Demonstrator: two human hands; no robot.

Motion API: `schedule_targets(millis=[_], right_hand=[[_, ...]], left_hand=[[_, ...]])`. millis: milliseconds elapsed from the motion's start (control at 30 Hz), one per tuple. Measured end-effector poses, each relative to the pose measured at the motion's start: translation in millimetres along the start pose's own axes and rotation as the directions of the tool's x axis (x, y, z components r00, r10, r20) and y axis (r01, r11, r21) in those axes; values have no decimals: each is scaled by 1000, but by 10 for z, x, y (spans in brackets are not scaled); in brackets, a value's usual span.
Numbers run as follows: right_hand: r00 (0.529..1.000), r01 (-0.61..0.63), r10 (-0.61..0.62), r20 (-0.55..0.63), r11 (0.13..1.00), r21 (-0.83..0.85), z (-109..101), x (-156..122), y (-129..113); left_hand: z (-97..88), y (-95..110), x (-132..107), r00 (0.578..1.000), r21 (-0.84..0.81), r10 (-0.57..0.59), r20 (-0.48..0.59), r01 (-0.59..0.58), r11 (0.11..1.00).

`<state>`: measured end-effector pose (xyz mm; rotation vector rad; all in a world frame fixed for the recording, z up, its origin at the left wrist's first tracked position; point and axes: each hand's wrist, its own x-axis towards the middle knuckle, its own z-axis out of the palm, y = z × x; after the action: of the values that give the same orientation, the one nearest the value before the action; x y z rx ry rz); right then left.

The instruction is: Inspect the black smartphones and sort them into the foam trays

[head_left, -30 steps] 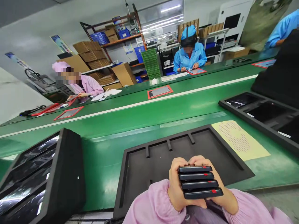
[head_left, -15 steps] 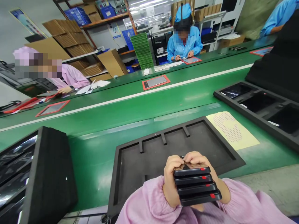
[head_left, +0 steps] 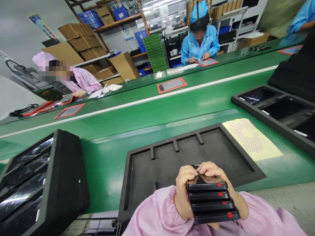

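Note:
A stack of phones [head_left: 210, 196], several black slabs with small red stickers on their near ends, is held just above the near edge of a black foam tray [head_left: 167, 168]. My left hand [head_left: 183, 188] wraps round the stack's left side, and my right hand [head_left: 222, 177] grips it from the right. Both sets of fingertips meet on the glossy top phone, which reflects them. The lower phones jut a little further toward me. Shallow divider ribs line the tray's far wall; its near side is partly hidden by my pink sleeves.
On the left, a tall pile of black foam trays [head_left: 67, 173] carries glossy screens. At right, another foam tray [head_left: 248, 103] holds dark phones. A yellow dotted sheet [head_left: 253, 139] lies beside the middle tray. Beyond the green belt [head_left: 137, 113], two co-workers sit at the far bench.
The whole view has shifted slightly, so the scene sits further right. My hands keep the same hold on the stack of phones.

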<state>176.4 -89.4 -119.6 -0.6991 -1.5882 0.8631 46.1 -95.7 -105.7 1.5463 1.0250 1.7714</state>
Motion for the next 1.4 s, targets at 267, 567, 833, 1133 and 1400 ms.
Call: schedule_targets(millis=[267, 567, 833, 1133, 1400], right_hand=[[917, -205, 301, 261, 919, -337, -253, 311, -159], [791, -400, 559, 250, 781, -480, -311, 719, -466], [784, -488, 597, 169, 763, -424, -161, 578, -298], [805, -450, 534, 258, 833, -321, -261, 594, -211], [723, -587, 638, 265, 769, -253, -325, 630, -206]], left_hand=[[0, 144, 314, 999, -120, -25, 48, 31, 992], [345, -21, 769, 710, -177, -703, -25, 689, 703], [257, -314, 848, 822, -107, -569, -14, 564, 819], [310, -279, 909, 800, -178, -600, -26, 587, 790], [206, -376, 1098, 790, -65, -599, 132, 610, 790]])
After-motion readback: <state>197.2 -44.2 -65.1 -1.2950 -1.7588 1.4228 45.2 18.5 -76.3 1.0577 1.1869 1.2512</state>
